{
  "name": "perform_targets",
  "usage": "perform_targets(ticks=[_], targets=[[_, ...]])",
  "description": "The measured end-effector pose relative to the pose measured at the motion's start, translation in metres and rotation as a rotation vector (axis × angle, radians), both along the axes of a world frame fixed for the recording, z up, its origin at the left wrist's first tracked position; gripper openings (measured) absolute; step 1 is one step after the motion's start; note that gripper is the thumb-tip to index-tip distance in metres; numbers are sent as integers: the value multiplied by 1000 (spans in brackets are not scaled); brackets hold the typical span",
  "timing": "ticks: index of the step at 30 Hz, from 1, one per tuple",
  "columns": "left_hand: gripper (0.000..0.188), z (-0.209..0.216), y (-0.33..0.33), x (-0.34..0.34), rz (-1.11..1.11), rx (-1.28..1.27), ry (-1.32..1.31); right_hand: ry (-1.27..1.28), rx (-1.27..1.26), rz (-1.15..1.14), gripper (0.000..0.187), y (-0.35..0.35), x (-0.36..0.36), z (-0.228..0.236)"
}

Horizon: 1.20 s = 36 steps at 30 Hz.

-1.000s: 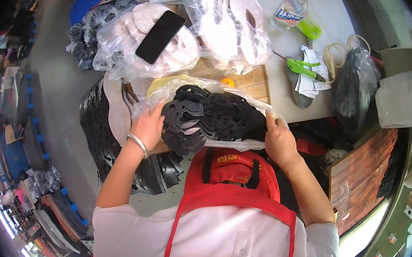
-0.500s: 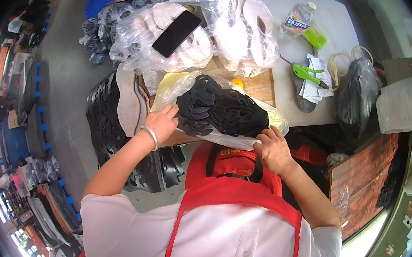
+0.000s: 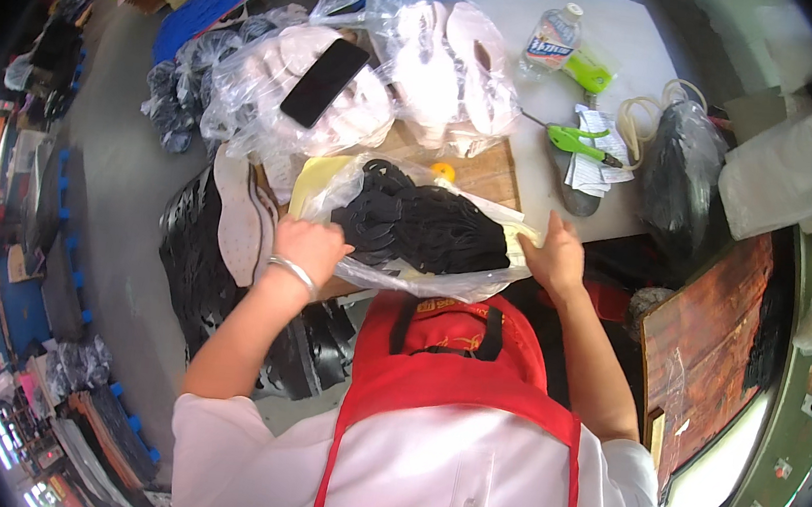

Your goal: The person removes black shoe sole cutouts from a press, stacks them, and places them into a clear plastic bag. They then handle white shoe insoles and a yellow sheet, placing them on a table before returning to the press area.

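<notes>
A bundle of black cut-out strip pieces (image 3: 429, 226) lies in a clear plastic bag (image 3: 393, 280) close in front of me. My left hand (image 3: 310, 246), with a silver bangle at the wrist, is closed on the bag's left edge. At the bag's right edge is my right hand (image 3: 558, 258). Its thumb and fingers are apart, and the thumb side is against the plastic. Yellowish paper (image 3: 315, 182) shows along the bag's left side. Beneath it all is a wooden board (image 3: 490, 171), with a small orange-yellow round thing (image 3: 444, 172) just beyond the bundle.
Clear bags of pale shaped pieces (image 3: 435, 69) stand behind, a black phone (image 3: 325, 83) on top. Rightward on the white table (image 3: 636, 40) are a bottle (image 3: 551, 37), green-handled snippers (image 3: 578, 141), papers and a dark wrapped bundle (image 3: 682, 174). Black perforated sheets (image 3: 203, 257) hang at left.
My left hand has curled into a fist on the bag's edge. The right hand has spread its fingers and turned upward at the bag's right side. The view has shifted slightly.
</notes>
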State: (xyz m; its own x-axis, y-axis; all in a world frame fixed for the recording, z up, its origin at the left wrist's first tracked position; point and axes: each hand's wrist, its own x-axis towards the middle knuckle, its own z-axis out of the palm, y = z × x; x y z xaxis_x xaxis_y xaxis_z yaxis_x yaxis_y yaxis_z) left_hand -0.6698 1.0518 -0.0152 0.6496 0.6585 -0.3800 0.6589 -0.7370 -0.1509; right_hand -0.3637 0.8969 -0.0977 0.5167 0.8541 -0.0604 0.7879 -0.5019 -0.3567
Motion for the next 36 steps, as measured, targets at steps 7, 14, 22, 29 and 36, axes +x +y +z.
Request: perform_targets(ticks=[7, 14, 22, 29, 36], targets=[[59, -79, -6, 120, -402, -129, -645, 422, -189, -212, 38, 1, -4, -21], [52, -108, -46, 88, -485, -259, -779, 802, 487, -473, 9, 11, -11, -2], [46, -112, -53, 102, -653, -162, -789, 643, 549, -178, 10, 18, -9, 66], [90, -120, 8, 110, -362, -531, -635, 475, -148, -135, 83, 20, -39, 40], [86, -141, -32, 78, -464, -297, -571, 116, -64, -79, 14, 4, -31, 39]])
